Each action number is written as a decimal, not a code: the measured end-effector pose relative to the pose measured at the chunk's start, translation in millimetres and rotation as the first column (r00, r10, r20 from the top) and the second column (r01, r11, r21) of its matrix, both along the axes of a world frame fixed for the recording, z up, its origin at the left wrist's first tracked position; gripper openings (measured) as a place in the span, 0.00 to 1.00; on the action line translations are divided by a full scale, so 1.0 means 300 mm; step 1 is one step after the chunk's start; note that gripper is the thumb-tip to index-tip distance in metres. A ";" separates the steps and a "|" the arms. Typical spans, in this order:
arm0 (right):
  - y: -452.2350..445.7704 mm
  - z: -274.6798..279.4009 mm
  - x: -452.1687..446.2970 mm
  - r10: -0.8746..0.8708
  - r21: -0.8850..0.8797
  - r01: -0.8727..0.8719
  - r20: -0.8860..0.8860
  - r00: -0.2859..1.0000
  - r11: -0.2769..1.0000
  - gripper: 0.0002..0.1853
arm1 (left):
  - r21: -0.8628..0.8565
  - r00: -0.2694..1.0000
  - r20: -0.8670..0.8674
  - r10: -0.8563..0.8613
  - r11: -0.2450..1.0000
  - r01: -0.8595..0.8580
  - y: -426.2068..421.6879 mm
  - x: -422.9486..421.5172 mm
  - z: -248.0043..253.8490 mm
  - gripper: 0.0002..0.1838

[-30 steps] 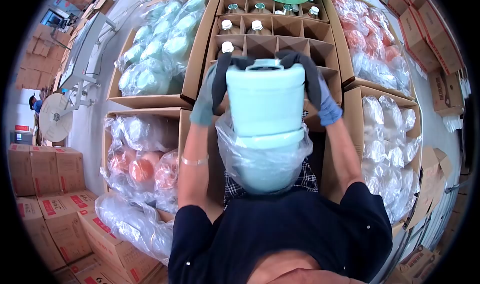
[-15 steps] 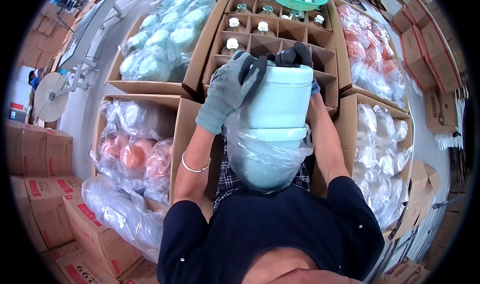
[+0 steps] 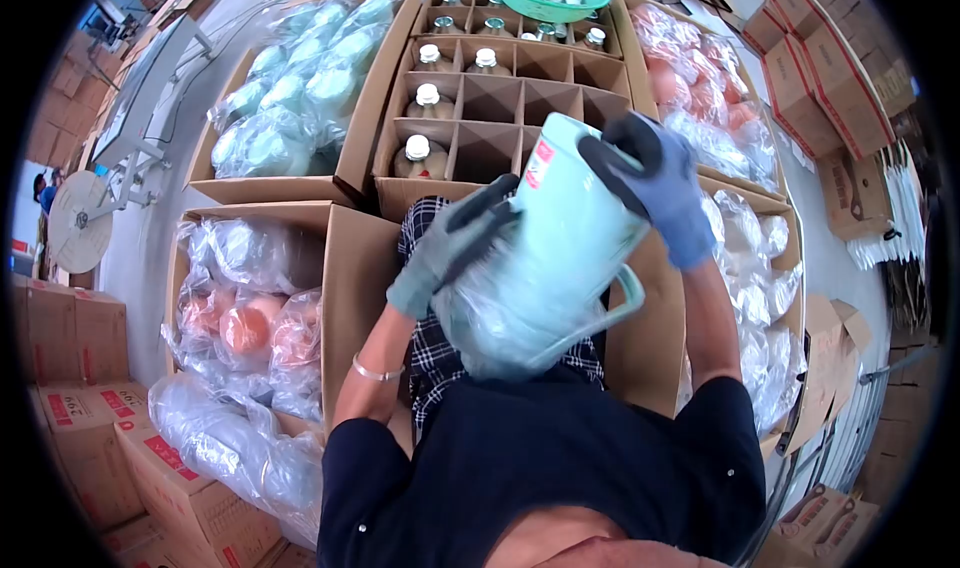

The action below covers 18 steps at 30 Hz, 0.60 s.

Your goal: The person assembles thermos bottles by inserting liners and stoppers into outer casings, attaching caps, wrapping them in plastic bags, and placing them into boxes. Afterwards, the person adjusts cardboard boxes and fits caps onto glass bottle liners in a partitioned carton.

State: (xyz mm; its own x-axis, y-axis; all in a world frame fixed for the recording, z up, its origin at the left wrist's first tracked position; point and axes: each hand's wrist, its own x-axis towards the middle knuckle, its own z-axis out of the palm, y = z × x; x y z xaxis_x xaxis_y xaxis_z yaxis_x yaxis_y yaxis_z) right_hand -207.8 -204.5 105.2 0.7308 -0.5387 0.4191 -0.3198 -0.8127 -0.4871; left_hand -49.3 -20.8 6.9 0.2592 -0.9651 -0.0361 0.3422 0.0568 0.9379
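A pale turquoise plastic pitcher (image 3: pixel 575 213) is tilted above my lap, its handle at the lower right and a red label near its upper left. My right hand (image 3: pixel 650 173), in a blue-grey glove with dark fingers, grips its upper end. At its left side, my gloved left hand (image 3: pixel 462 238) has its fingers stretched along the pitcher and the clear plastic bag (image 3: pixel 480 313) around the lower end. Ahead of my hands is a divided carton (image 3: pixel 520 66) with several white-capped bottles.
A green basin (image 3: pixel 550 6) of white caps stands on bottles at the back. Bagged turquoise pieces (image 3: pixel 310 78) fill the back-left carton. Bagged orange pieces (image 3: pixel 250 323) lie at left and back right, clear bagged items (image 3: pixel 750 278) at right. Stacked cartons (image 3: pixel 165 478) stand lower left.
The pitcher has turned and tilted, bringing its handle and label into view. My left hand has moved down beside it. Another white-capped bottle now shows at the divided carton's near left.
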 end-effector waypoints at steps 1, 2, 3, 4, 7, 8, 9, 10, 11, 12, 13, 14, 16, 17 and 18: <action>-0.042 -0.034 0.038 -0.076 0.036 0.081 -0.135 0.988 0.996 0.25 | -0.018 0.982 0.189 -0.011 1.000 0.015 0.025 -0.077 0.053 0.33; -0.067 -0.059 0.089 -0.122 0.004 0.126 -0.218 0.968 0.992 0.29 | -0.092 0.877 0.480 -0.012 0.994 0.064 0.026 -0.165 0.043 0.37; -0.103 -0.125 0.128 -0.133 0.009 0.138 -0.192 0.972 0.990 0.30 | -0.172 0.697 0.715 0.057 0.980 0.096 0.029 -0.254 0.034 0.41; -0.096 -0.132 0.164 -0.115 -0.011 0.116 -0.243 0.963 0.993 0.31 | -0.193 0.660 0.747 0.078 0.976 0.104 0.017 -0.292 0.026 0.39; -0.081 -0.084 0.200 0.051 -0.008 -0.055 -0.268 0.962 0.998 0.29 | -0.202 0.721 0.692 0.047 0.971 0.131 0.009 -0.333 0.043 0.34; -0.075 -0.065 0.198 0.125 0.012 -0.126 -0.259 0.958 0.992 0.28 | -0.193 0.894 0.448 0.008 0.977 0.087 0.029 -0.292 0.055 0.32; -0.103 -0.045 0.170 0.307 0.340 -0.244 -0.144 0.941 0.908 0.28 | -0.179 0.961 0.277 0.001 0.983 0.051 0.053 -0.238 0.061 0.30; -0.136 -0.050 0.130 0.417 0.430 -0.384 0.019 0.909 0.817 0.27 | -0.156 0.995 0.095 0.020 0.988 -0.005 0.086 -0.189 0.052 0.28; -0.172 -0.062 0.100 0.499 0.481 -0.525 0.193 0.845 0.702 0.25 | -0.154 0.998 -0.017 0.062 0.986 -0.064 0.103 -0.154 0.036 0.26; -0.199 -0.118 0.086 0.551 0.712 -0.568 0.302 0.778 0.412 0.25 | -0.149 0.994 -0.061 0.091 0.984 -0.099 0.103 -0.151 0.013 0.25; -0.205 -0.123 0.087 0.551 0.578 -0.455 0.011 0.835 0.678 0.24 | -0.185 0.997 0.062 0.044 0.982 -0.032 0.100 -0.146 0.024 0.23; -0.234 -0.162 0.099 0.556 0.581 -0.450 -0.006 0.831 0.679 0.22 | -0.094 0.998 0.003 0.067 0.993 -0.067 0.078 -0.208 0.036 0.23; -0.295 -0.222 0.121 0.570 0.340 -0.539 0.011 0.822 0.770 0.22 | -0.064 0.985 0.135 0.110 0.993 -0.102 0.053 -0.244 0.061 0.27; -0.313 -0.249 0.118 0.586 0.079 -0.587 0.044 0.809 0.806 0.22 | -0.105 0.986 0.110 0.122 0.988 -0.111 0.056 -0.234 0.056 0.30; -0.288 -0.225 0.114 0.564 0.055 -0.564 0.007 0.826 0.824 0.22 | -0.145 0.988 0.086 0.132 0.982 -0.119 0.059 -0.224 0.050 0.33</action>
